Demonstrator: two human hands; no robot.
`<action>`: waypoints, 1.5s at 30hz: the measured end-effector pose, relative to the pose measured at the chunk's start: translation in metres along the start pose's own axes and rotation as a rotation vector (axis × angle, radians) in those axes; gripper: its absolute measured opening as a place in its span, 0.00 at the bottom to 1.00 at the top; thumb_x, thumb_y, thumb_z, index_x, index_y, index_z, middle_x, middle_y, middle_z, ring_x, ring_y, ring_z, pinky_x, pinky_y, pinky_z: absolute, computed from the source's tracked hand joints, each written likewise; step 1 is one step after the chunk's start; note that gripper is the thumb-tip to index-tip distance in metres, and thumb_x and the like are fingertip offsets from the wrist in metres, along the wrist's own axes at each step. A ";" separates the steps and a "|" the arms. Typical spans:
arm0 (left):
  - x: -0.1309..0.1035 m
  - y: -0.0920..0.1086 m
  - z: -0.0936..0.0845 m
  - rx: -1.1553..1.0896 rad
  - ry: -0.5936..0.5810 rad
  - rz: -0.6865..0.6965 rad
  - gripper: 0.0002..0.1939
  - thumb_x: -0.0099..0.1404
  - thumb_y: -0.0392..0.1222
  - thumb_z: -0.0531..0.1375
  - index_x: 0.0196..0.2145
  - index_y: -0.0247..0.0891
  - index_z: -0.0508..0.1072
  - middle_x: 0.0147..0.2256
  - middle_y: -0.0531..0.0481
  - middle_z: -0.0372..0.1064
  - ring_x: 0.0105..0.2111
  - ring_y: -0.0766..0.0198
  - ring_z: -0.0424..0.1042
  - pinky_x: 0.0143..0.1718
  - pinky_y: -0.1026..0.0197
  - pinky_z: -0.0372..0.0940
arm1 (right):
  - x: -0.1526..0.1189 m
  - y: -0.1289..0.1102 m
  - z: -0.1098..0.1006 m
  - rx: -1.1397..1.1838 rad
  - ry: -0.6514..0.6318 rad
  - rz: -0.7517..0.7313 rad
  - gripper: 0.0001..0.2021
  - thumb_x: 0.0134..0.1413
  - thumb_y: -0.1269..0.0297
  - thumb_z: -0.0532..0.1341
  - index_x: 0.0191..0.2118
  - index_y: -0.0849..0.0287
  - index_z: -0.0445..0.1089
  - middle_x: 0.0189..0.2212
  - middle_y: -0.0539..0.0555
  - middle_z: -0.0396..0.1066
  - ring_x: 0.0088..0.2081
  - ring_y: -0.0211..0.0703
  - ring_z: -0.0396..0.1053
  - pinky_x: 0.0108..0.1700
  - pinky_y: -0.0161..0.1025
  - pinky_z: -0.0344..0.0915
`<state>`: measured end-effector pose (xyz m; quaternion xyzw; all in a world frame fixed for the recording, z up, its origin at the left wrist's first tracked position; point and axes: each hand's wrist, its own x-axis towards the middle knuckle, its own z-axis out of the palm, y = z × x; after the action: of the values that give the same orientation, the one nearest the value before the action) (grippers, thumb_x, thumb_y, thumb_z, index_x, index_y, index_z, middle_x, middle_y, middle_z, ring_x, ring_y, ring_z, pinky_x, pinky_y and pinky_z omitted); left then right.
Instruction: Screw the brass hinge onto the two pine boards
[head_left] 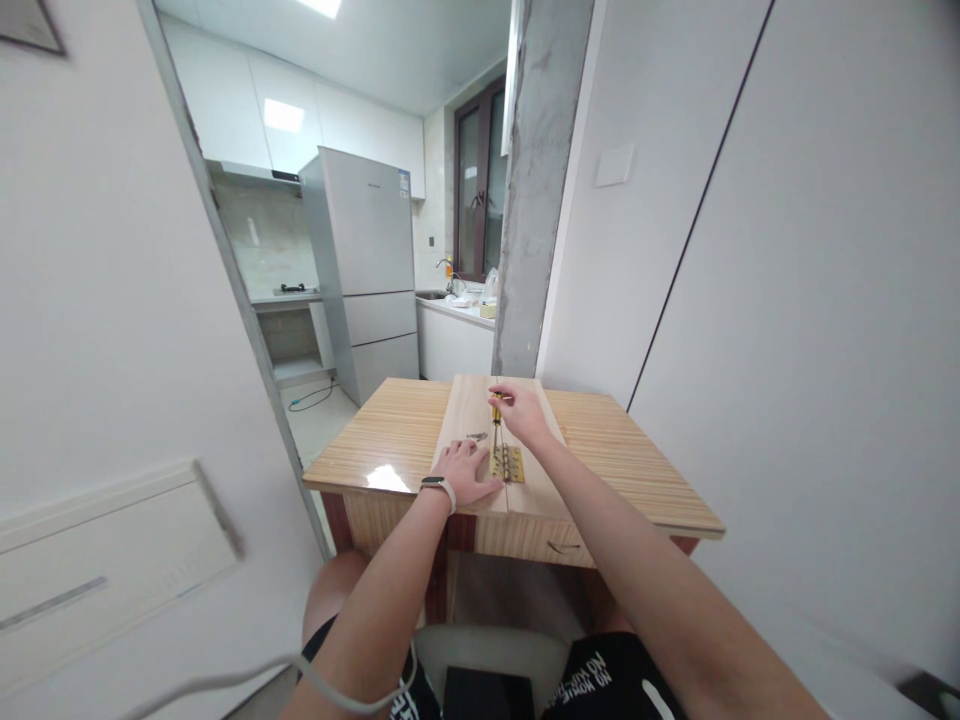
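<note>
My right hand point(517, 408) is closed around the top of a yellow-handled screwdriver point(496, 412). The screwdriver stands nearly upright, its shaft pointing down at a brass-coloured hinge point(508, 464). That hinge lies opened flat across the seam between two pale wooden boards point(469, 405). Spread flat on the left board is my left hand point(466, 472), its fingertips beside the hinge's left edge. A small heap of screws point(477, 436) lies just beyond the left fingers. Whether the screwdriver tip sits in a screw head is too small to tell.
The boards rest on a wood-grain table point(397, 425) with a drawer handle point(562, 548) at its front. A white wall point(787, 330) stands close on the right. Behind are a grey pillar point(544, 180), a silver refrigerator point(375, 240) and a kitchen counter point(457, 335). A pale cable point(225, 675) runs by my left forearm.
</note>
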<state>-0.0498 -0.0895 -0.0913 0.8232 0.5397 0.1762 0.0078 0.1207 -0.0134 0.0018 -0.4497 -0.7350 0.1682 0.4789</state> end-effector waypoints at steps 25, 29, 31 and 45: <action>0.001 0.000 0.001 0.000 -0.023 -0.015 0.39 0.62 0.75 0.52 0.63 0.53 0.64 0.61 0.44 0.60 0.61 0.42 0.56 0.61 0.40 0.54 | 0.003 0.015 0.005 0.338 -0.077 0.031 0.14 0.55 0.67 0.61 0.47 0.59 0.78 0.41 0.58 0.81 0.42 0.46 0.79 0.49 0.45 0.74; 0.000 0.001 -0.001 -0.003 -0.026 -0.016 0.39 0.61 0.75 0.52 0.62 0.53 0.65 0.61 0.44 0.60 0.61 0.42 0.56 0.61 0.41 0.54 | 0.001 0.010 0.005 0.232 -0.025 0.044 0.15 0.54 0.69 0.62 0.47 0.58 0.79 0.40 0.56 0.81 0.42 0.45 0.79 0.49 0.44 0.74; 0.000 0.001 -0.001 -0.004 -0.019 -0.011 0.39 0.61 0.75 0.52 0.62 0.53 0.65 0.60 0.44 0.60 0.60 0.42 0.57 0.60 0.41 0.55 | 0.000 0.010 0.004 0.174 0.007 0.048 0.15 0.53 0.68 0.63 0.47 0.56 0.79 0.41 0.55 0.81 0.42 0.45 0.79 0.49 0.44 0.74; 0.000 -0.001 0.001 0.003 -0.006 -0.007 0.39 0.61 0.76 0.51 0.62 0.53 0.65 0.60 0.45 0.60 0.59 0.43 0.57 0.60 0.41 0.54 | 0.003 0.021 -0.001 0.181 -0.059 -0.011 0.16 0.60 0.68 0.60 0.52 0.56 0.77 0.49 0.57 0.79 0.49 0.44 0.77 0.55 0.44 0.70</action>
<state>-0.0507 -0.0888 -0.0929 0.8219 0.5428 0.1728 0.0087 0.1311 0.0002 -0.0103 -0.3952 -0.7330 0.2446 0.4967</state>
